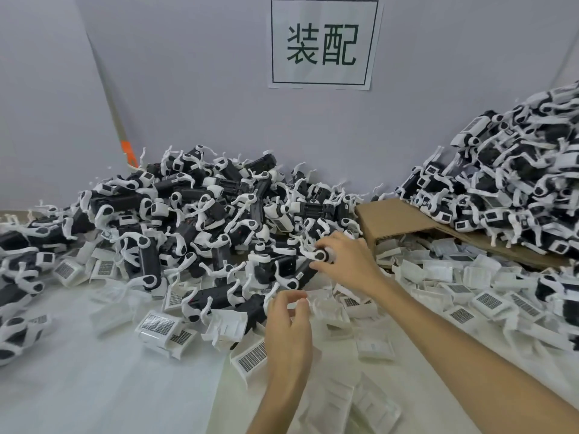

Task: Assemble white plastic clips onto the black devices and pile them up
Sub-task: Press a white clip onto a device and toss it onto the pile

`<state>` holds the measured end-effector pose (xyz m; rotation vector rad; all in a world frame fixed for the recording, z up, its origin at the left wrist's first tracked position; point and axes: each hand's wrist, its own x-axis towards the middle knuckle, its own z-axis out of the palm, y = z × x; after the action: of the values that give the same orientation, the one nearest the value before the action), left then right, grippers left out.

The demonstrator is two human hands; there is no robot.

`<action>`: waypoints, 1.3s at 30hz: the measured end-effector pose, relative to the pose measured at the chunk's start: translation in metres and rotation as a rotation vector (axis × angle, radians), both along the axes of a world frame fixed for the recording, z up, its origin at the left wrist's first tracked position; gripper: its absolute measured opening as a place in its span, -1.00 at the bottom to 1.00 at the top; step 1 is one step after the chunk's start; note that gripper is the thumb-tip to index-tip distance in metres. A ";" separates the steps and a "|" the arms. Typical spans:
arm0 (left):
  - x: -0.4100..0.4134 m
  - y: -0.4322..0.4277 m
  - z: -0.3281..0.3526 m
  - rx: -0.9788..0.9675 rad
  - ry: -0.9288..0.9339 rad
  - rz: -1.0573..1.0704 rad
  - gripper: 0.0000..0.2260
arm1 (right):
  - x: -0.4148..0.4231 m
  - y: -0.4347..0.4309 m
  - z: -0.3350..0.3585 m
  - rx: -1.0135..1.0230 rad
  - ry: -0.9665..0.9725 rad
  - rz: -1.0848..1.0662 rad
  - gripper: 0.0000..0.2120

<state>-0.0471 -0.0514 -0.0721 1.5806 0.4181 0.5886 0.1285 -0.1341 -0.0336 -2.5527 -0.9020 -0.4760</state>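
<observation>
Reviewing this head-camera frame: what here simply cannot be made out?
Head view throughout.
1. The white piece pinched by the left hand: fingers cover most of it, shape unclear.
2. The black device gripped by the right hand: the hand hides its far end.
3. The right pile: cut off by the frame edge.
4. Grid print on the loose clips: too small to read.

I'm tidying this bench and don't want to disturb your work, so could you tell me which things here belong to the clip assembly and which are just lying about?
In the job: right hand gripping a black device; left hand pinching a white clip; loose clips; device piles.
Lying about: cardboard; wall sign; orange-marked strip.
</observation>
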 end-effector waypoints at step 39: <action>-0.006 0.007 0.010 -0.478 -0.101 -0.390 -0.46 | -0.100 -0.062 0.003 1.704 0.908 0.107 -0.80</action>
<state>-0.0528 -0.0442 -0.0624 1.1251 0.1488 0.2407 0.0281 -0.1956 -0.0307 -0.8817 -0.0525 0.0643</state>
